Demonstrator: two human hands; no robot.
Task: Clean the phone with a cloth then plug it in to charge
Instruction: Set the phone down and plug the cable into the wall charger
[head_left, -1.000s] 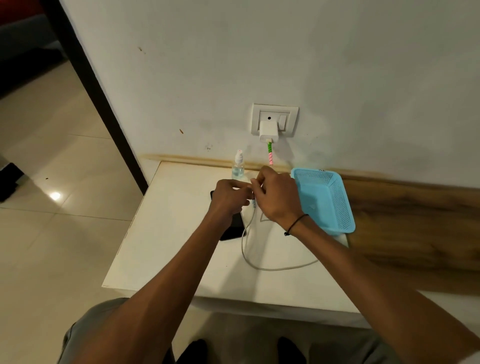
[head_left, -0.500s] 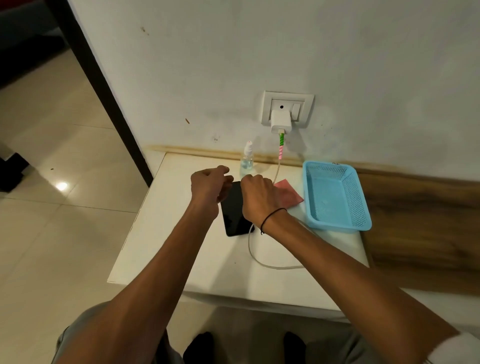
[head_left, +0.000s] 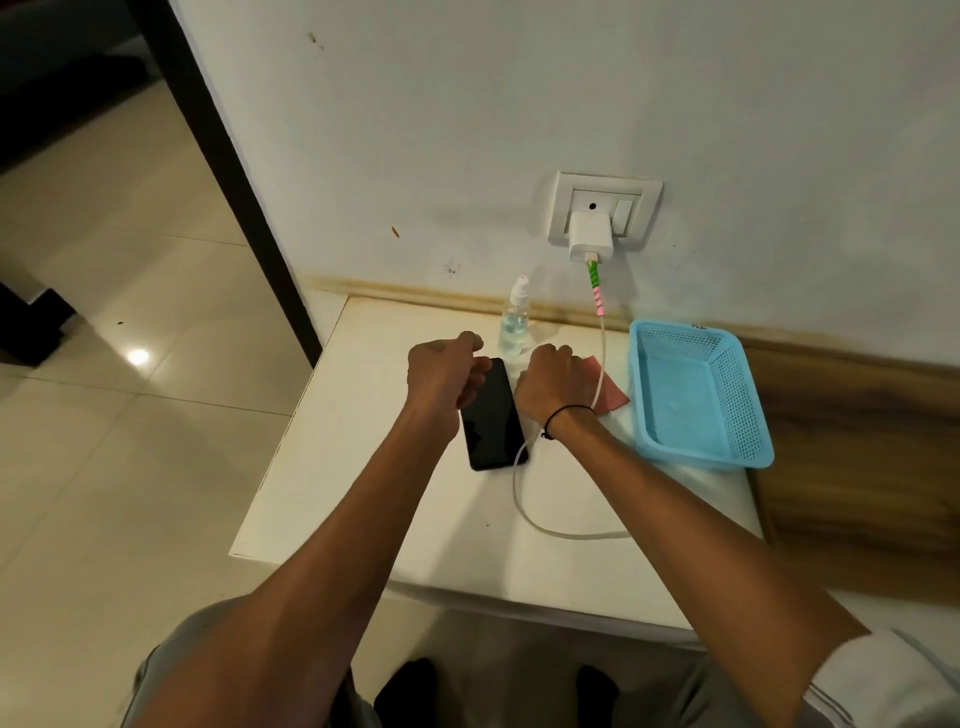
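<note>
Phone (head_left: 492, 415) lies flat on the white table (head_left: 332, 467), screen up and dark, between the two wrists. Its near right corner meets the white cable (head_left: 556, 531), which loops toward the near edge, passes under the right forearm and climbs past a green and pink sleeve to the charger (head_left: 591, 236) in the wall socket (head_left: 605, 210). The left hand (head_left: 441, 374) hovers over the phone's far left corner, fingers curled in and holding nothing that shows. The right hand (head_left: 553, 382) sits just right of the phone, its fingers bent under and hidden, so I cannot tell whether they hold anything. A pink cloth (head_left: 610, 395) peeks out beside that hand. A spray bottle (head_left: 515, 325) stands at the far edge, and a blue basket (head_left: 698, 395) sits on the right.
</note>
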